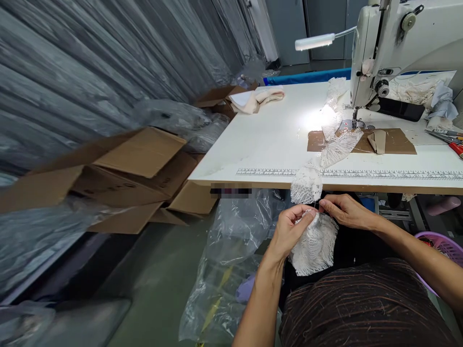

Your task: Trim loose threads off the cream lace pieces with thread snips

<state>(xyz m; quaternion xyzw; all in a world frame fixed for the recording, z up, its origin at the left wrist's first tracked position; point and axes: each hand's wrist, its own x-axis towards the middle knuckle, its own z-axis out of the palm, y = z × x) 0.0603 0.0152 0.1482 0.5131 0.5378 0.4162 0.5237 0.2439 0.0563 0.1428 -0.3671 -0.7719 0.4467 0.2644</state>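
Note:
Over my lap, my left hand pinches the gathered top edge of a white lace piece, which hangs down onto the dark clothing. Close beside it, my right hand has thumb and finger pinched together near the same edge; what lies between them is too small to make out. Just above my hands, a chain of white lace pieces drapes over the table's front edge. It runs back across the table to the sewing machine, passing left of the presser foot.
The white table bears a brown board, a black phone, scissors and folded cream fabric. A lit lamp hangs above. Left stand open cardboard boxes; plastic bags hang below. A purple basket sits right.

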